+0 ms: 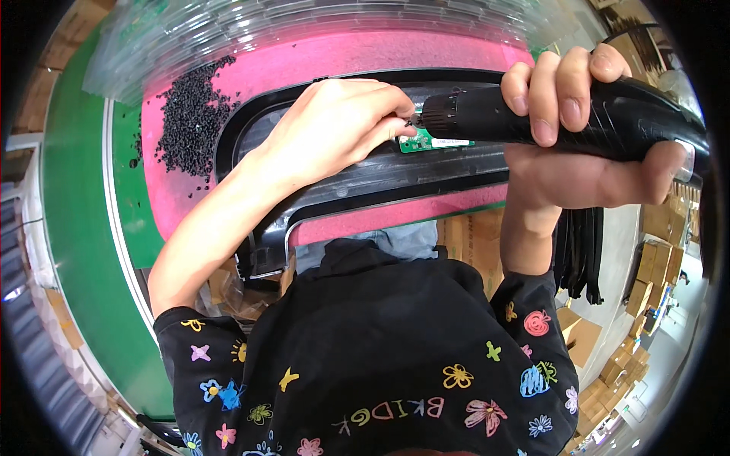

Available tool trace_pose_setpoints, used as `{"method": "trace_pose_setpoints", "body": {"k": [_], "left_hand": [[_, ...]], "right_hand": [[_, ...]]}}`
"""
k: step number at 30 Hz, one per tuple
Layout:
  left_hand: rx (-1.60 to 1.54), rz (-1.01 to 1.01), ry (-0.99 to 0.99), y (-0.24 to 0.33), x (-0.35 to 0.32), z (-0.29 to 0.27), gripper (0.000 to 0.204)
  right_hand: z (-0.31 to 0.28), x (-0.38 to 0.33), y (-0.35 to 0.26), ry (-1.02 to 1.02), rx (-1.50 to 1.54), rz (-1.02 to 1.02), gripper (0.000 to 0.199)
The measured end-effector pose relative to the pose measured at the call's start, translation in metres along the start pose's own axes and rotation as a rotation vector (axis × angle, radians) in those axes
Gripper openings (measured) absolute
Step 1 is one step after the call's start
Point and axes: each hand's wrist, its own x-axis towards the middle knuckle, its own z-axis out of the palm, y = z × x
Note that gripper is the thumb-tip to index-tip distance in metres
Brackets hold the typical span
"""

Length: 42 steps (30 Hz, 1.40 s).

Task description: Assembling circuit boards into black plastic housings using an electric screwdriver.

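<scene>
My right hand (570,144) grips a black electric screwdriver (601,118) that lies level, its tip pointing left at a small green circuit board (426,142). That board sits in a long black plastic housing (380,178) lying on a pink foam pad (342,57). My left hand (334,125) rests on the housing, its fingertips pinched at the screwdriver's tip, seemingly on a small screw that is too small to make out.
A heap of small black screws (190,114) lies on the pink pad at the left. Clear plastic trays (304,19) stand behind it. A green conveyor belt (76,228) runs along the left. Cardboard boxes (654,258) are stacked at the right.
</scene>
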Motion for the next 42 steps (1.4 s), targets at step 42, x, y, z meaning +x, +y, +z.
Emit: {"method": "trace_pose_setpoints", "body": {"k": [42], "left_hand": [[0.080,-0.214,-0.189,-0.004,-0.013,0.007,0.015]], "right_hand": [[0.046,-0.002,0.017,0.384,-0.127,-0.185,0.041]]}}
